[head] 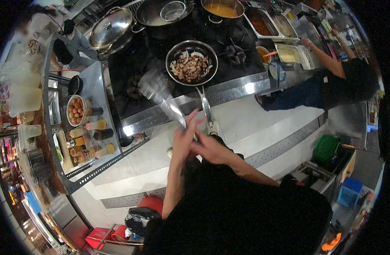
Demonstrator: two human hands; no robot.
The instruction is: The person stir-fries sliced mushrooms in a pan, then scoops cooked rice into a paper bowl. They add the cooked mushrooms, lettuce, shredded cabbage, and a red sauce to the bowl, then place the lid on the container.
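Note:
A frying pan (192, 79) with pieces of browned meat and sliced onion (191, 67) rests on the black stove, its metal handle (205, 105) pointing towards me. My left hand (183, 140) is on a blurred metal spatula (159, 92), whose broad blade hangs over the stove's front left, beside the pan. My right hand (211, 148) meets my left near the spatula's lower end; blur and overlap hide its fingers, so its grip is unclear. Neither hand touches the pan handle.
Lidded pot (110, 28) and pots of liquid (223, 10) stand at the stove's back. Left, a metal shelf (100, 79) bears a basket of eggs (76, 111) and sauce bottles (86, 155). Right, a co-worker's arm (329, 59) reaches over food trays (289, 54).

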